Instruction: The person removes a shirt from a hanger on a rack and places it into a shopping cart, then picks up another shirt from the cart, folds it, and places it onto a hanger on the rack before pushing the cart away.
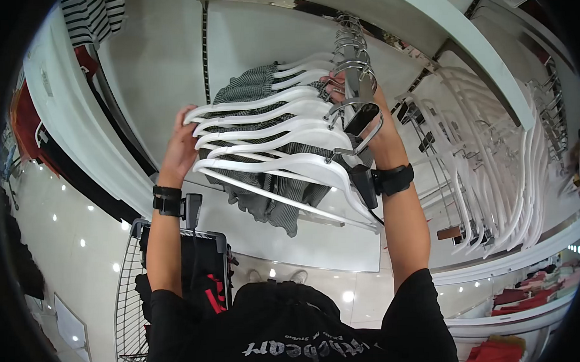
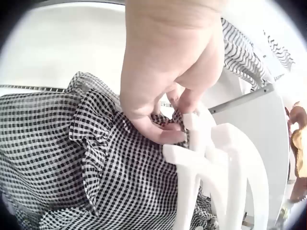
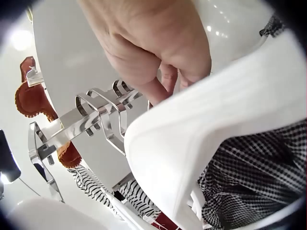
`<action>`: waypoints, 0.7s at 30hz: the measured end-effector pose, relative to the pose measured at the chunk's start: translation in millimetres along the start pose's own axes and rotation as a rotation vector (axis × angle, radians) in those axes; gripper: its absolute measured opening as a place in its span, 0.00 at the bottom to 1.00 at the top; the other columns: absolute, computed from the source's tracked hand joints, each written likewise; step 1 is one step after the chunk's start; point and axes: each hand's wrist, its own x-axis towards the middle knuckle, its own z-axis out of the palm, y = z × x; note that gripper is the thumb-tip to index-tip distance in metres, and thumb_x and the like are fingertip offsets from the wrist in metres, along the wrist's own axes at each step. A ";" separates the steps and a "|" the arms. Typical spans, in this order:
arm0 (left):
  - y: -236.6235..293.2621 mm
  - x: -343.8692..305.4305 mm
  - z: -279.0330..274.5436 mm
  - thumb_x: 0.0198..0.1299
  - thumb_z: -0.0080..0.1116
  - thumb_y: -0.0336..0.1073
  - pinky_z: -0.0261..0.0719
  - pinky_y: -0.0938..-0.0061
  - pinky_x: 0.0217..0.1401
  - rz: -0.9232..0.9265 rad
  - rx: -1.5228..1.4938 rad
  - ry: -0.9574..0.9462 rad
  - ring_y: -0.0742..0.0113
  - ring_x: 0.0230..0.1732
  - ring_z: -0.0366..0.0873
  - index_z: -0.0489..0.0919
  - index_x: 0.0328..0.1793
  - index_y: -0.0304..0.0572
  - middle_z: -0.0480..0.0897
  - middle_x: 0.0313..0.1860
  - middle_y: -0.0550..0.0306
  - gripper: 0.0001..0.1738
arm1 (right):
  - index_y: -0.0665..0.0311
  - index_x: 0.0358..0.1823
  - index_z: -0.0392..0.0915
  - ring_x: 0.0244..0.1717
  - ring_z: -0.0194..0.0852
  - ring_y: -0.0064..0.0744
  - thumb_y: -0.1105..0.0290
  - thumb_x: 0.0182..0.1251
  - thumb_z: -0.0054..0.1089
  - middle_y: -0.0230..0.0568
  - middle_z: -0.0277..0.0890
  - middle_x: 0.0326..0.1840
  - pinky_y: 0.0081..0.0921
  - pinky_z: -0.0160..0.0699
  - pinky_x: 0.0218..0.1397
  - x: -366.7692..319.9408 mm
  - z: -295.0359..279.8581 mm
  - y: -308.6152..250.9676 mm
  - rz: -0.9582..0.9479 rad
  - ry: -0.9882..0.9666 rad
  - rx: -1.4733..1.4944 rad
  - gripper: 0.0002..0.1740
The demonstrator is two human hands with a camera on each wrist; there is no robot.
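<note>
Several white hangers [image 1: 257, 163] carry black-and-white gingham garments [image 1: 252, 204] along a metal rail. At the hangers' outer ends, my left hand [image 1: 181, 150] pinches gathered gingham cloth [image 2: 139, 163] between thumb and fingers, right beside a hanger tip [image 2: 191, 125]. My right hand [image 3: 158, 43] reaches in among the hooks and holds a hanger at its neck. Its fingertips are hidden behind a nearer white hanger [image 3: 192, 129] in the right wrist view. The hooks [image 3: 103, 112] hang over the flat rail [image 3: 72, 132].
Many bare white hangers [image 1: 526, 179] hang on a rack at the right. A wire cart [image 1: 125, 301] with dark items stands at the lower left. Striped clothing [image 1: 93, 19] hangs at the upper left. Folded clothes [image 1: 524, 294] lie on a shelf at the lower right.
</note>
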 end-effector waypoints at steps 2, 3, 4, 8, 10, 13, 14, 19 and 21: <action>6.6 -1.5 11.9 0.61 0.42 0.28 0.72 0.70 0.54 0.077 0.099 0.034 0.67 0.51 0.71 0.64 0.59 0.51 0.72 0.51 0.58 0.19 | 0.70 0.45 0.75 0.41 0.78 0.27 0.91 0.56 0.40 0.42 0.78 0.43 0.24 0.78 0.48 1.0 0.3 1.7 -0.032 -0.023 -0.001 0.19; 10.9 -3.2 19.4 0.61 0.42 0.28 0.73 0.71 0.53 0.116 0.150 0.053 0.68 0.51 0.72 0.65 0.58 0.52 0.72 0.50 0.59 0.18 | 0.70 0.45 0.75 0.41 0.78 0.27 0.90 0.57 0.39 0.42 0.78 0.43 0.24 0.78 0.49 0.5 0.8 2.3 -0.049 -0.038 -0.012 0.19; 16.6 -6.3 29.6 0.61 0.43 0.28 0.73 0.76 0.46 0.113 0.208 0.124 0.73 0.46 0.72 0.66 0.56 0.52 0.73 0.46 0.61 0.17 | 0.70 0.46 0.76 0.42 0.77 0.27 0.90 0.58 0.39 0.42 0.78 0.44 0.24 0.77 0.50 -0.1 1.0 2.9 -0.066 -0.054 -0.022 0.20; 22.5 -6.3 18.7 0.60 0.45 0.26 0.69 0.82 0.34 0.106 0.433 0.242 0.80 0.35 0.68 0.67 0.52 0.52 0.74 0.36 0.64 0.15 | 0.69 0.46 0.76 0.45 0.75 0.26 0.89 0.59 0.37 0.39 0.78 0.44 0.24 0.75 0.52 1.7 -3.0 7.9 -0.073 -0.050 -0.083 0.19; 30.0 -11.4 24.8 0.60 0.45 0.26 0.69 0.83 0.34 0.112 0.494 0.266 0.81 0.34 0.68 0.68 0.51 0.51 0.74 0.36 0.64 0.14 | 0.69 0.45 0.76 0.46 0.74 0.25 0.89 0.59 0.37 0.39 0.78 0.44 0.24 0.73 0.54 -0.1 -2.5 5.5 -0.057 -0.068 -0.108 0.19; 40.2 -15.6 27.7 0.60 0.46 0.25 0.70 0.83 0.33 0.158 0.599 0.271 0.80 0.33 0.69 0.71 0.49 0.47 0.74 0.35 0.65 0.13 | 0.70 0.46 0.75 0.47 0.74 0.25 0.89 0.59 0.36 0.38 0.78 0.43 0.22 0.69 0.57 -3.7 1.9 0.9 -0.058 -0.126 -0.139 0.20; 43.3 -15.3 27.6 0.60 0.46 0.25 0.70 0.83 0.33 0.181 0.636 0.266 0.80 0.33 0.69 0.73 0.49 0.46 0.74 0.35 0.65 0.12 | 0.69 0.46 0.74 0.46 0.74 0.26 0.82 0.61 0.41 0.41 0.76 0.46 0.21 0.71 0.53 -3.4 0.2 2.9 -0.075 -0.139 -0.149 0.15; 51.2 -5.8 -4.7 0.57 0.41 0.19 0.73 0.85 0.32 0.340 0.985 0.100 0.78 0.33 0.71 0.77 0.52 0.38 0.77 0.35 0.61 0.19 | 0.70 0.49 0.73 0.50 0.70 0.23 0.84 0.63 0.42 0.35 0.75 0.46 0.19 0.65 0.57 -3.2 -14.8 14.9 0.035 -0.019 -0.251 0.15; 53.5 -6.5 -5.7 0.56 0.40 0.17 0.74 0.85 0.32 0.377 1.060 -0.005 0.78 0.32 0.71 0.77 0.53 0.37 0.77 0.34 0.61 0.21 | 0.71 0.49 0.73 0.49 0.69 0.22 0.80 0.64 0.44 0.32 0.75 0.45 0.18 0.66 0.55 -11.0 -16.3 9.6 0.046 -0.057 -0.357 0.14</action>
